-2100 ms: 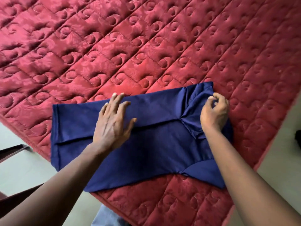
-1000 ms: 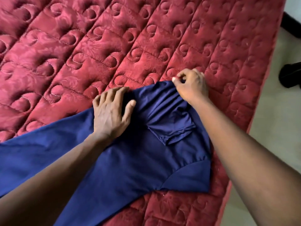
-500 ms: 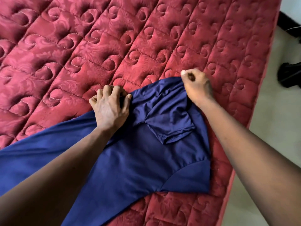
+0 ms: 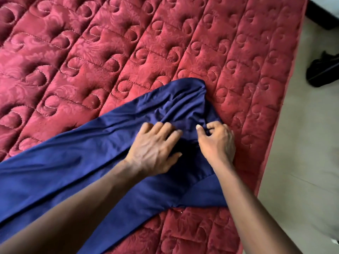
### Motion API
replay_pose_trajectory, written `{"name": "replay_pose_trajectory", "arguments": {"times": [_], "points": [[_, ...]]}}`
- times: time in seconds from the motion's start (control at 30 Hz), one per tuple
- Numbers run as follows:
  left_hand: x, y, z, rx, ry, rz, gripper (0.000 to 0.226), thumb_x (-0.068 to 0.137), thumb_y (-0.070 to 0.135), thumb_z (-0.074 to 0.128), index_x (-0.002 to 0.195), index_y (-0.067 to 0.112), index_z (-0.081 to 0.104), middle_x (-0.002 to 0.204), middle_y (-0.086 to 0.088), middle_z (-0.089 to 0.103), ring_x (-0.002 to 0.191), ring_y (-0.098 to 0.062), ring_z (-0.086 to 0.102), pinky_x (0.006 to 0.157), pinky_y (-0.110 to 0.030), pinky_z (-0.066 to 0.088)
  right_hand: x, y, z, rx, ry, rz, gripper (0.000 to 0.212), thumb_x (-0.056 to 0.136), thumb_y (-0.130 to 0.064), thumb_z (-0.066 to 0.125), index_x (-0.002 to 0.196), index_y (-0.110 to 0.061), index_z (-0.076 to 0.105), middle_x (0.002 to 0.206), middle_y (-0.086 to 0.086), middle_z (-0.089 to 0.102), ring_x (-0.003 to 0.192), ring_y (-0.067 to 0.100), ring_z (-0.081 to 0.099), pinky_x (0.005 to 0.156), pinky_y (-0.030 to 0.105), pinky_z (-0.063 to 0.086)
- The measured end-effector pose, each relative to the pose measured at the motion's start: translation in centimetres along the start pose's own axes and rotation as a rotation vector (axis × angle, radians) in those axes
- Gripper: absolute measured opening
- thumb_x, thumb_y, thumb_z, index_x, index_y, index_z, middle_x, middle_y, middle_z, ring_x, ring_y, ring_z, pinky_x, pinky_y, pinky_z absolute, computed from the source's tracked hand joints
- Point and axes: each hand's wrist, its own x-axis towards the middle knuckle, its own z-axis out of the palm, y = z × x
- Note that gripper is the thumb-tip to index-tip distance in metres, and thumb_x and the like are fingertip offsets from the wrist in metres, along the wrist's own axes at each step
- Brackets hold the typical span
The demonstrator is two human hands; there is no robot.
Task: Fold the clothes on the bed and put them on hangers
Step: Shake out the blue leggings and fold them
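Garment: we see a navy garment [image 4: 91, 171] lying straight on the bed [image 4: 110, 52]. Its far end is bunched and creased near the bed's right edge, and its long part runs out of view on the left.
Bed surface: red quilting, stitched in squares with curled motifs.
Left hand: our left hand [image 4: 154, 149] lies palm down on the garment, fingers spread and almost straight, pressing the cloth.
Right hand: our right hand [image 4: 218, 142], just beside the left, has thumb and fingers curled and pinches a fold of the navy cloth.
In the way: our forearms [image 4: 82, 204] cross the near part of the garment and hide the cloth beneath.
Surroundings: a pale floor [image 4: 302, 143] lies right of the bed.
On the floor: a dark object [image 4: 322, 72], well apart from the garment; we cannot tell what it is.
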Motion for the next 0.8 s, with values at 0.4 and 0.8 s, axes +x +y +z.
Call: {"name": "replay_pose_trajectory", "arguments": {"times": [0.4, 0.8], "points": [[-1.7, 5.7, 2.1, -0.170, -0.061, -0.454, 0.023, 0.088, 0.037, 0.064, 0.095, 0.015, 0.064, 0.111, -0.009, 0.058, 0.088, -0.035, 0.055, 0.073, -0.048, 0.053, -0.8, 5.0, -2.1, 0.159, -0.242, -0.429, 0.059, 0.072, -0.005, 0.071, 0.125, -0.026, 0.059, 0.119, -0.006, 0.053, 0.109, 0.019, 0.057, 0.098, 0.040, 0.051], [-2.0, 5.4, 1.3, -0.109, -0.114, -0.371, 0.033, 0.078, 0.038, 0.068, 0.099, 0.013, 0.061, 0.108, -0.009, 0.058, 0.093, -0.033, 0.055, 0.077, -0.045, 0.053, 0.1, 6.7, -2.5, -0.034, -0.045, -0.610, 0.025, 0.090, -0.008, 0.063, 0.111, -0.018, 0.073, 0.097, 0.003, 0.060, 0.097, 0.025, 0.056, 0.086, 0.041, 0.052]]}}
